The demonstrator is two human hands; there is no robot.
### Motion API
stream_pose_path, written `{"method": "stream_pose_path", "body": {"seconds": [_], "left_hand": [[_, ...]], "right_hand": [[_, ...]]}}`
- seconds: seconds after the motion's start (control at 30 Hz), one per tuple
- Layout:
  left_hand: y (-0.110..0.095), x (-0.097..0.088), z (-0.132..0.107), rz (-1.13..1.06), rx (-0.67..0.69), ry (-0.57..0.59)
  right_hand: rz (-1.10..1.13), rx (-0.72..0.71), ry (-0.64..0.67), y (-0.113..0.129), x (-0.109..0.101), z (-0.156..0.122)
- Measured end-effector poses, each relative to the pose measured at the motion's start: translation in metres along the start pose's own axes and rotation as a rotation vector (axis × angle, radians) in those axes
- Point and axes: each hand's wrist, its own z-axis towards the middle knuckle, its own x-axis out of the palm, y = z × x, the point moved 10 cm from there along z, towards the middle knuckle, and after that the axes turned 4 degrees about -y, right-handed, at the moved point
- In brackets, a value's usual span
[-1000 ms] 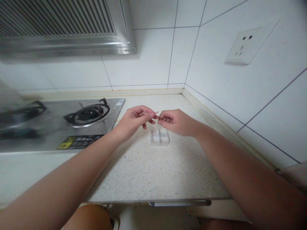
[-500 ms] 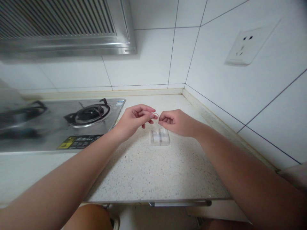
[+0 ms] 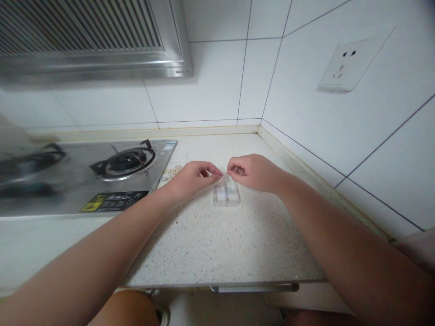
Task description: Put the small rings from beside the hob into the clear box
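Observation:
My left hand (image 3: 199,178) is closed in a pinch, its fingertips just above the back left of a small clear plastic box (image 3: 226,195). What those fingertips hold is too small to make out. My right hand (image 3: 249,172) is closed too, thumb against curled fingers, over the box's back right side. Anything inside its grip is hidden. A narrow gap separates the two hands. The box sits on the speckled countertop (image 3: 231,244) and looks divided inside. Several small tan rings (image 3: 172,172) lie left of my left hand, beside the stove.
A steel gas stove (image 3: 73,181) with black burner supports (image 3: 127,160) takes up the left side. Above it hangs a range hood (image 3: 102,54). White tiled walls meet at the back corner, with a socket (image 3: 343,63) at right. A drawer handle (image 3: 254,288) runs below the counter's front edge.
My left hand has lowered toward the box and its spread fingers have closed into a pinch. The thin ring seen between the hands no longer shows clearly. My right hand has barely moved.

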Motion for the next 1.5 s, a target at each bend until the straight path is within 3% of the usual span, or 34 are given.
{"method": "stream_pose_path", "body": {"seconds": [0.27, 0.6, 0.73, 0.93, 1.17, 1.3, 1.5], "left_hand": [[0.002, 0.007, 0.0, 0.304, 0.11, 0.029], [0.002, 0.008, -0.001, 0.315, 0.12, 0.038], [0.008, -0.011, 0.004, 0.335, 0.115, -0.042], [0.037, -0.059, 0.012, 0.411, 0.003, -0.192], [0.045, -0.103, 0.01, 0.579, -0.031, -0.317], [0.059, -0.115, 0.01, 0.715, -0.069, -0.296], [0.092, -0.112, 0.01, 0.806, -0.172, -0.165]], "right_hand": [[-0.013, -0.01, 0.032, 0.001, 0.004, -0.001], [-0.018, -0.007, 0.043, 0.0, 0.005, -0.001], [-0.023, -0.01, 0.042, 0.0, 0.005, -0.001], [-0.039, -0.005, 0.045, -0.004, 0.005, -0.001], [-0.038, -0.006, 0.052, -0.003, 0.005, -0.001], [-0.037, 0.0, 0.064, -0.004, 0.006, -0.001], [-0.041, 0.003, 0.077, -0.006, 0.009, -0.002]]}}
